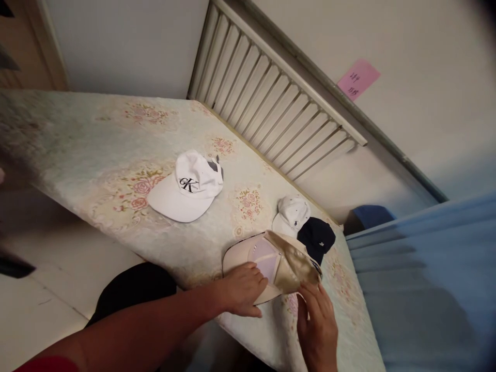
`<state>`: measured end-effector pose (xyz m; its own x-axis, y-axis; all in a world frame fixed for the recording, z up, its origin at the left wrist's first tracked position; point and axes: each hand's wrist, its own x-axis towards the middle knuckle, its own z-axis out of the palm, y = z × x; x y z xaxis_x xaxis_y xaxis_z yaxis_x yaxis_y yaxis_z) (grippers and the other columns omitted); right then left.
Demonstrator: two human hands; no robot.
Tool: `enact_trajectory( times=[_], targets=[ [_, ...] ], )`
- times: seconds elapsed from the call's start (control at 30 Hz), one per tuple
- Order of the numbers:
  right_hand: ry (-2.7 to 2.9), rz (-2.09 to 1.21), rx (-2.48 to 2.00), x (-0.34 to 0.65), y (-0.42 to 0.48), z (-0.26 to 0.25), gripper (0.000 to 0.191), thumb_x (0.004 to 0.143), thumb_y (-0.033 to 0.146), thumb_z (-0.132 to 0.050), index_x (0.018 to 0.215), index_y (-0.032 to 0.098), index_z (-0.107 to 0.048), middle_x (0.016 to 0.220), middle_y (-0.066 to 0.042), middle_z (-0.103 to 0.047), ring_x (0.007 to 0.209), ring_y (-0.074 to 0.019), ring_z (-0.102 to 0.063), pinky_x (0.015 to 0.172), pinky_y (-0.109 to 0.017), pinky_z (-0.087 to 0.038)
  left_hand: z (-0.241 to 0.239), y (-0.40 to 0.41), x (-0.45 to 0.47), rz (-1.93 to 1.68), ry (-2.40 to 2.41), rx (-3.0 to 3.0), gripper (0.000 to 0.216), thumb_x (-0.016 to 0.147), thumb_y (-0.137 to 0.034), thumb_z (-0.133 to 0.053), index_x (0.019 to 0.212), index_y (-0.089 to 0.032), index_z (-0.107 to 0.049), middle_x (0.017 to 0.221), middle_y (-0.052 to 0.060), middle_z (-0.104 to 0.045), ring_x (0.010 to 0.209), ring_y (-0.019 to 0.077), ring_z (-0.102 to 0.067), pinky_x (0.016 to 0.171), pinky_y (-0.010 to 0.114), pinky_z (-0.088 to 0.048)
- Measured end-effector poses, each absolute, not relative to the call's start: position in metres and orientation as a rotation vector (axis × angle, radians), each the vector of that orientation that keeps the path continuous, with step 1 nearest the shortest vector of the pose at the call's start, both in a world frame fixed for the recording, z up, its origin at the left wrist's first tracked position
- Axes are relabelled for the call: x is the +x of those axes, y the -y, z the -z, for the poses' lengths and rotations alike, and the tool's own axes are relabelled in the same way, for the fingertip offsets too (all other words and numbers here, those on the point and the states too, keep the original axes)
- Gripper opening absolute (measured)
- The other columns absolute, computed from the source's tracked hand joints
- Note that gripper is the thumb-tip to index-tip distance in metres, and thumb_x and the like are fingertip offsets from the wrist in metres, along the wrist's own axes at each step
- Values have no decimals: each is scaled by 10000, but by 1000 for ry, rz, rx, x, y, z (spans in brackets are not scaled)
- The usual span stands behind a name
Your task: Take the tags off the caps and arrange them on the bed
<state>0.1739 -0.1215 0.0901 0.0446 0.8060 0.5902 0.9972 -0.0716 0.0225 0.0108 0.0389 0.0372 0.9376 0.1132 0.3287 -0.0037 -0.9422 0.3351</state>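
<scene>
A beige baseball cap (296, 258) is turned so its inside faces up, with a pale lining and shiny tan panels showing. My left hand (244, 289) lies over the brim side, its fingertips reaching the inner front and its thumb along the near edge. The fingers of my right hand (320, 315) are pinched on the cap's opposite edge. Just beyond the beige cap lie a small white cap (292, 212) and a dark navy cap (315, 237), touching each other. Farther left sits a white cap with black letters (189, 181), upright, brim toward me.
The caps lie on a table with a floral cover (182, 258). A white radiator (267, 88) runs along the wall behind it, below a pink note (358, 78). At the right hangs a blue curtain (422, 279). A black rounded object (134, 289) stands by the near edge.
</scene>
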Motion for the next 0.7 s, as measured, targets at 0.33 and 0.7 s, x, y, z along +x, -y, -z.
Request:
enact_trajectory(
  times=[0.33, 0.7],
  targets=[
    [492, -680, -1824, 106, 129, -27, 517, 736, 634, -605, 923, 158, -679, 923, -85, -699, 865, -255, -652, 735, -325, -518, -28, -37, 16, -575, -74, 2752, 641, 762, -621, -567, 1133, -98, -555, 979, 125, -662, 945, 266, -578, 993, 389, -324],
    [471, -493, -1966, 102, 80, -22, 388, 725, 520, -581, 765, 149, -687, 715, -66, -684, 709, -231, -609, 642, -307, -464, -31, -37, 13, -550, -69, 2682, 562, 710, -500, -623, 1119, -119, -558, 995, 101, -657, 947, 249, -572, 1003, 372, -322]
  ],
)
